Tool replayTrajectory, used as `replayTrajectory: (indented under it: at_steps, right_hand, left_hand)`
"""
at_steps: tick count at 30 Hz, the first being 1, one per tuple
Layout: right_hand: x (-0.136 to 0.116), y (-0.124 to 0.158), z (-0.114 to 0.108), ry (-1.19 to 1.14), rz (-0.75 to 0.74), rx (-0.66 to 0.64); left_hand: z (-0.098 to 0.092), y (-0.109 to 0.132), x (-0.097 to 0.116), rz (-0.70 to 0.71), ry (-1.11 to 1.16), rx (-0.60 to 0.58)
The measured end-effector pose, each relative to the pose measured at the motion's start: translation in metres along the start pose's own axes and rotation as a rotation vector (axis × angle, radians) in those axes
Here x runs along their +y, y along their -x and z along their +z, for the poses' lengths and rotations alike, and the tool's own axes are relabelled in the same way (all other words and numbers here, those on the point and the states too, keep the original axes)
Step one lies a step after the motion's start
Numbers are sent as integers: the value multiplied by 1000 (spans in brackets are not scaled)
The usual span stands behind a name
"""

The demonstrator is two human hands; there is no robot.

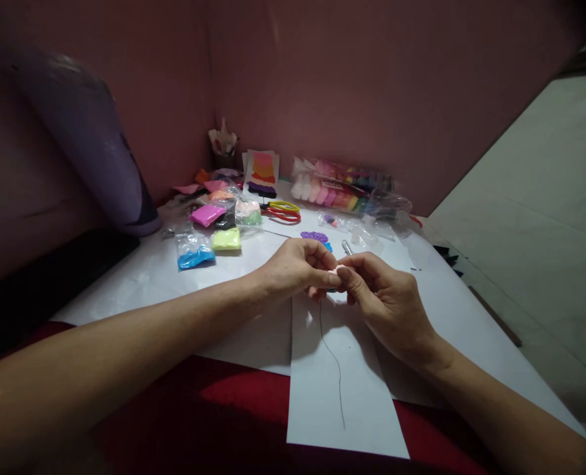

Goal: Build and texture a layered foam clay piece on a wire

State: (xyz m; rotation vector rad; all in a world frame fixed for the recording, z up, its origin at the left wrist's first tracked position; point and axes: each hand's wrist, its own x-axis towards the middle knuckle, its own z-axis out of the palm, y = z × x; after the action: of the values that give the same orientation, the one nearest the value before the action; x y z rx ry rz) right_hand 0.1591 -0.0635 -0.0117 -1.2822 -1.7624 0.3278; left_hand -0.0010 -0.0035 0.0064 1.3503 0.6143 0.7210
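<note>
Head view: over the paper, the left hand and right hand meet; beneath them a dark wire runs lengthwise toward the paper's near edge, its upper end hidden. Both hands' fingertips pinch a white bit, too covered to tell its direction.

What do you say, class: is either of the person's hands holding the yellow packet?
No, the yellow packet lies on the white surface, while the left hand and right hand pinch a small whitish piece together.
</note>
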Motion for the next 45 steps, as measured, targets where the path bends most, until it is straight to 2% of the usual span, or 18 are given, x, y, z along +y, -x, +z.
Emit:
replayTrajectory:
  at_steps: [41,45]
  right_hand:
    - [-2,1,0,-37,23,-9]
    - [-1,1,1,-46,34,-5]
  left_hand:
    - [2,0,0,0,-33,30]
    - [1,0,1,17,-17,4]
